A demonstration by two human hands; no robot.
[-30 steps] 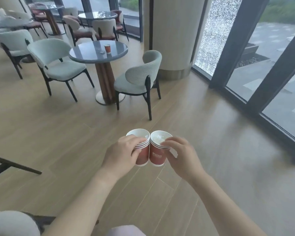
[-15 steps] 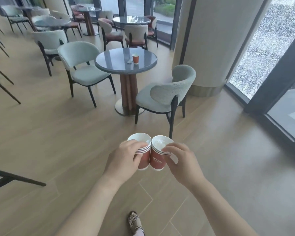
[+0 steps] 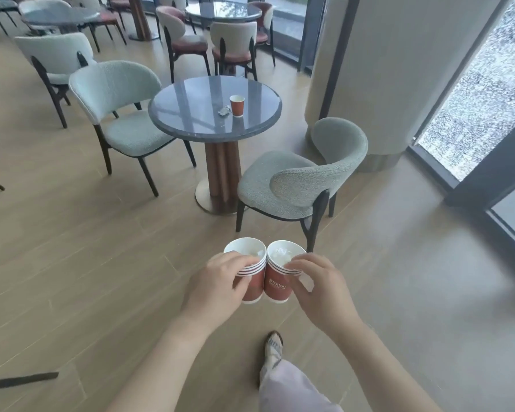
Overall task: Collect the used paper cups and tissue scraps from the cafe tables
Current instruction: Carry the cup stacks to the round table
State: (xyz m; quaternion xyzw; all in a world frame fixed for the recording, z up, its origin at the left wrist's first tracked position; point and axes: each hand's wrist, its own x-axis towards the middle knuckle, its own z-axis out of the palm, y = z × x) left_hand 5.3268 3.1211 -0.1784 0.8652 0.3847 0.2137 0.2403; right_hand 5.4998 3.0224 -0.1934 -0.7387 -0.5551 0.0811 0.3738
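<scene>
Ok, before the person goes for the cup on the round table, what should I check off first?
1. Grip of left hand on left cup stack: ok.
2. Grip of right hand on right cup stack: ok.
3. The paper cup stands upright on the round table: ok.
4. The tissue scrap lies beside that cup: ok.
5. A hand free for the pick-up: not ok, both are full.
6. Cup on the table is empty: cannot tell.
</scene>
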